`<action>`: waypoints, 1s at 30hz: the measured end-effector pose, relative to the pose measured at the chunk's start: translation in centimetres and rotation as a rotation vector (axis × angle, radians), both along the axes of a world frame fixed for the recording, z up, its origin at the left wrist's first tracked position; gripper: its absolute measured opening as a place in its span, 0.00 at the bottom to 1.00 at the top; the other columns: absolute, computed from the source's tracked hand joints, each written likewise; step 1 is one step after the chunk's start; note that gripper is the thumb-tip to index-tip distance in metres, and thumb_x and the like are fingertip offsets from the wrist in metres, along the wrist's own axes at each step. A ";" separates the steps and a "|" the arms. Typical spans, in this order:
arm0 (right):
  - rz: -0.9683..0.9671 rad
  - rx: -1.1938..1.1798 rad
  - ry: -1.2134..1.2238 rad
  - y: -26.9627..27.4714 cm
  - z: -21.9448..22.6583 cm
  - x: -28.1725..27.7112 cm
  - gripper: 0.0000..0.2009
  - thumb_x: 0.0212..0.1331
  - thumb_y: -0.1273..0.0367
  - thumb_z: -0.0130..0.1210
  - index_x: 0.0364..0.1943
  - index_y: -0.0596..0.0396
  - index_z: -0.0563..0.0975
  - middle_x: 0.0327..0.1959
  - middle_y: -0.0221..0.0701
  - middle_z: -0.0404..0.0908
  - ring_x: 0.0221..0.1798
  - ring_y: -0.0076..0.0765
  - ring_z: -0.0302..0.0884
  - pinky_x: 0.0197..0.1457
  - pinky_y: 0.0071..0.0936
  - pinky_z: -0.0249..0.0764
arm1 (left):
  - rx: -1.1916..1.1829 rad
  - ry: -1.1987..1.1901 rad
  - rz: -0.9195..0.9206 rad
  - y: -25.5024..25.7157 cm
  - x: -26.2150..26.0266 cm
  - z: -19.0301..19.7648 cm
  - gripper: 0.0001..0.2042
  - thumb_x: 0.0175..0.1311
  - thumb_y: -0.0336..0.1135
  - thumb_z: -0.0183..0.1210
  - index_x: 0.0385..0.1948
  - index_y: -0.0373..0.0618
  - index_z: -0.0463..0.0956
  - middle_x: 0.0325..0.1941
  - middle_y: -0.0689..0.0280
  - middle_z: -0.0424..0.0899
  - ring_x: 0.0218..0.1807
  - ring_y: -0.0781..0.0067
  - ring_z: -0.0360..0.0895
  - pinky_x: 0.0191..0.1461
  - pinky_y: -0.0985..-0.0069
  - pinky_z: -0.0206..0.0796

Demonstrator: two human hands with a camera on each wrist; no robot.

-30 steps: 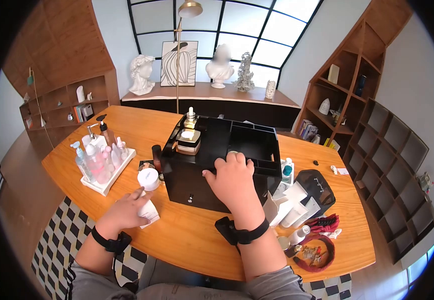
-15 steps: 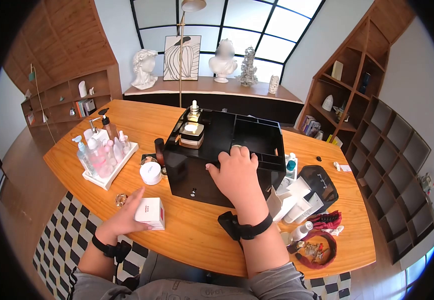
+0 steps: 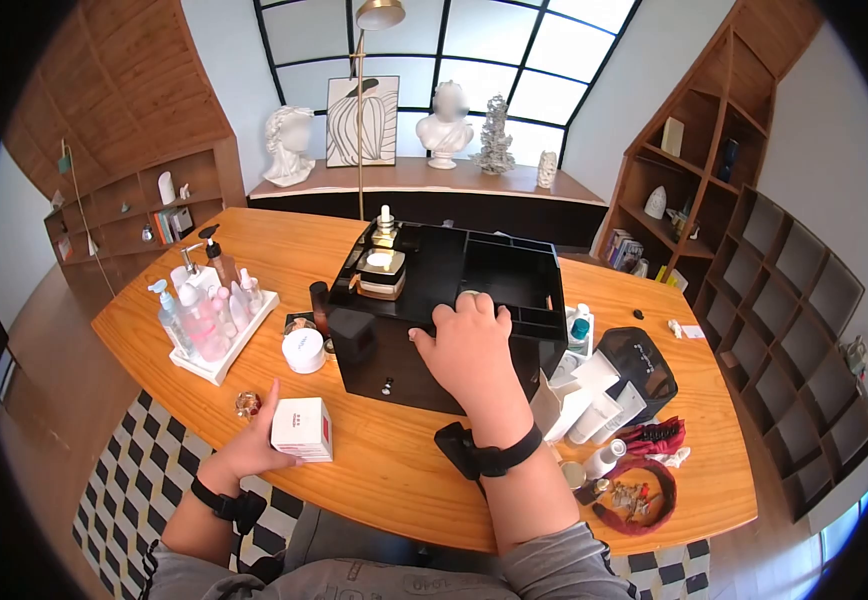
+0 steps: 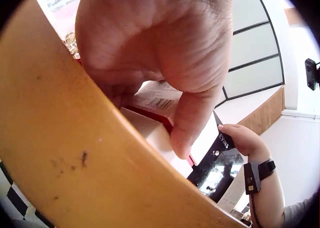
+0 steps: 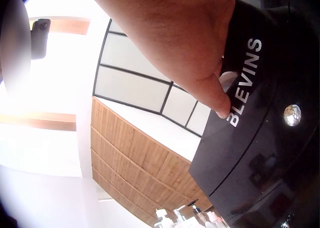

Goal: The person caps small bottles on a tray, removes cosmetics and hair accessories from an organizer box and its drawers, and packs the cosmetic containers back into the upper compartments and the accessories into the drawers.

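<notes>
At the table's near left, my left hand (image 3: 249,445) grips a small white box (image 3: 301,428) with a red side. In the left wrist view its thumb lies along the box (image 4: 160,99), which bears a barcode; the other fingers are mostly hidden. My right hand (image 3: 469,350) rests at the front top edge of a black organizer (image 3: 404,365) lettered BLEVINS. Its thumb touches the front panel, while its bent fingers reach over the rim. A small pale thing (image 5: 229,79) shows beneath that hand; I cannot tell whether the fingers hold it.
Bottles stand in a white tray (image 3: 216,370) at left. A white round jar (image 3: 303,351) and a small glassy object (image 3: 247,404) lie near the box. On the organizer's top sits a square jar (image 3: 381,275). White tubes (image 3: 594,418), a black pouch (image 3: 644,365) and a red headband (image 3: 669,495) lie right.
My left hand has moved from lying over the box to gripping its side, and the box has turned upright, uncovering the glassy object. My right hand has stayed at the organizer's edge.
</notes>
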State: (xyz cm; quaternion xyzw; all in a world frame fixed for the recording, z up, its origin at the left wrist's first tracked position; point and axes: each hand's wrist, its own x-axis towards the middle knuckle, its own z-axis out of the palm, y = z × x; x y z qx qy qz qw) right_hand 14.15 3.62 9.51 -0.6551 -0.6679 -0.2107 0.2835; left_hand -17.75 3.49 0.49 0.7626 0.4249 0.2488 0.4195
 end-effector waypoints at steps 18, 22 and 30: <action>0.002 -0.021 0.008 0.1 -0.1 0.0 0.18 0.56 0.53 0.58 0.36 0.54 0.82 0.43 0.39 0.77 0.57 0.45 0.68 0.61 0.56 0.63 | 0.136 -0.313 0.074 -0.2 -0.7 -1.5 0.60 0.35 0.21 0.73 0.73 0.43 0.37 0.67 0.56 0.63 0.66 0.61 0.65 0.67 0.67 0.61; 0.013 -0.033 0.015 0.1 0.0 0.0 0.18 0.55 0.54 0.58 0.37 0.55 0.82 0.43 0.39 0.78 0.57 0.46 0.68 0.61 0.57 0.63 | 0.276 -0.546 0.071 0.6 1.8 4.9 0.58 0.37 0.24 0.73 0.73 0.44 0.39 0.66 0.56 0.64 0.67 0.60 0.64 0.66 0.64 0.62; -0.013 -0.018 -0.005 0.0 0.1 0.0 0.18 0.56 0.52 0.58 0.36 0.54 0.82 0.43 0.39 0.77 0.56 0.44 0.69 0.61 0.55 0.63 | 0.600 -0.434 -0.017 7.5 9.6 15.1 0.52 0.41 0.21 0.69 0.72 0.49 0.46 0.63 0.58 0.67 0.62 0.65 0.69 0.63 0.70 0.63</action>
